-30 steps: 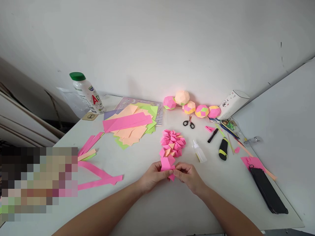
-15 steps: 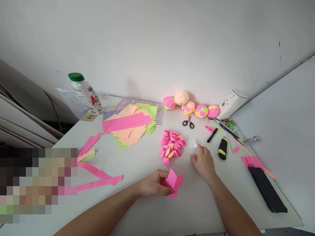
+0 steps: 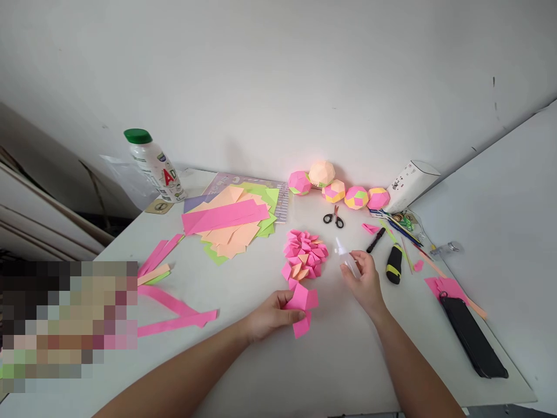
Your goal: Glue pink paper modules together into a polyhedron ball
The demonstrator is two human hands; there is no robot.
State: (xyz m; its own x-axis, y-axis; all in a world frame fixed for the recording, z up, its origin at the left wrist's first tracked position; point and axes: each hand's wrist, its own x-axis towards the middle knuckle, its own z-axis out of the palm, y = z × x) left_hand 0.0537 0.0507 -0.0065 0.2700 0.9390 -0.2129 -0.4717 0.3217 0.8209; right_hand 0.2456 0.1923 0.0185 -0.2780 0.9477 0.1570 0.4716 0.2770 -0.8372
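Note:
My left hand [image 3: 275,316] pinches a pink folded-paper piece [image 3: 303,297] with several flaps standing out, just in front of the pile. In my right hand [image 3: 364,278] is a small clear glue bottle [image 3: 347,259], its narrow nozzle tilted up and to the left. The fingers wrap round the bottle's body and hide part of it. Between and beyond the hands lies a heap of small pink and peach folded papers [image 3: 305,252]. Small scissors [image 3: 333,219] with black handles rest behind that heap.
Paper balls [image 3: 334,190] line the wall. Peach and green sheets [image 3: 237,232] lie under pink strips at left, near a green-capped bottle [image 3: 156,168]. More pink strips [image 3: 178,322] lie front left. A black-and-yellow cutter [image 3: 394,264], a black pen [image 3: 375,240] and a black pouch [image 3: 473,337] are at right.
My right hand has picked up the glue bottle from the table and tilted it. My left hand has turned the pink paper piece and shifted it slightly toward the heap.

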